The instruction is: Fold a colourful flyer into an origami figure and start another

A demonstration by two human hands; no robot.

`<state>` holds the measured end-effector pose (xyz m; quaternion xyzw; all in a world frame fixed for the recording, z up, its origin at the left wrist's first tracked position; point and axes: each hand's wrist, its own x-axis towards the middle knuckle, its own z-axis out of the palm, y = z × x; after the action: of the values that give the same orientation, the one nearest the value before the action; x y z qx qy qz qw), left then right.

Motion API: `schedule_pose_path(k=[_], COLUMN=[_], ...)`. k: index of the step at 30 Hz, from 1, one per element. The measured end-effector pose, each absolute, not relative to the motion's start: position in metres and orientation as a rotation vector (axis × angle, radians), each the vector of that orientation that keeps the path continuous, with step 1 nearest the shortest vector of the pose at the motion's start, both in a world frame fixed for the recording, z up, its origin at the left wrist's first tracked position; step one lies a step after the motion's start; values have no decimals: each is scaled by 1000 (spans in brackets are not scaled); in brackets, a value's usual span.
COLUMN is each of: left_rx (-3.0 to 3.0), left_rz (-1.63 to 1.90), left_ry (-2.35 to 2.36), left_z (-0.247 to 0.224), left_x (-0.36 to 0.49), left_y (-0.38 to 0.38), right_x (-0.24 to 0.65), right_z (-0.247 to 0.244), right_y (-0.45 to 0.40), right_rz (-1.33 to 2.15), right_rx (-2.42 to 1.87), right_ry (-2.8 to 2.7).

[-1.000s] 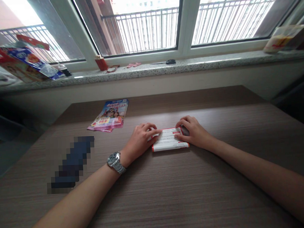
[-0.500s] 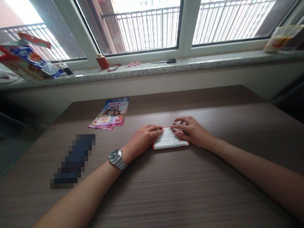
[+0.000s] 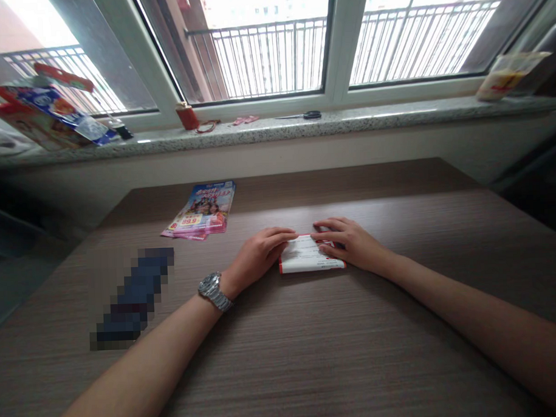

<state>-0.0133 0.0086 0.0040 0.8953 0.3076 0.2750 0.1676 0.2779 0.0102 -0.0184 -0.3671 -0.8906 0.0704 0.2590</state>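
On my table (image 3: 282, 342), centre: one white, red-edged packet (image 3: 307, 259), lying flat; left hand (image 3: 264, 251), right hand (image 3: 345, 242) on opposite sides, fingers loosely spread, touching it.

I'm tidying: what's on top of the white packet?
Fingers of the left hand and right hand overlap the white packet. Its middle shows; anything beneath the fingers is hidden.

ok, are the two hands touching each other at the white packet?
Apart. The head view shows a gap between the left hand and the right hand's fingers, with the white packet's printed face visible between them.
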Motion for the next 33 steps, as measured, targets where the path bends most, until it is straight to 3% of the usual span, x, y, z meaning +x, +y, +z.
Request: schedule_pose_path(k=[4, 14, 33], left_rx=[2634, 2954, 2803], left_rz=[785, 387, 306], left_ry=[825, 536, 545], left_z=[19, 30, 25], left_x=[-12, 4, 2], left_y=[-3, -25, -23], right_x=[277, 277, 278], right_z=[-17, -18, -19], right_y=[9, 10, 11], right_rz=[194, 189, 185], right_rx=[-1007, -981, -1010], right_ry=[-2402, -2393, -2408])
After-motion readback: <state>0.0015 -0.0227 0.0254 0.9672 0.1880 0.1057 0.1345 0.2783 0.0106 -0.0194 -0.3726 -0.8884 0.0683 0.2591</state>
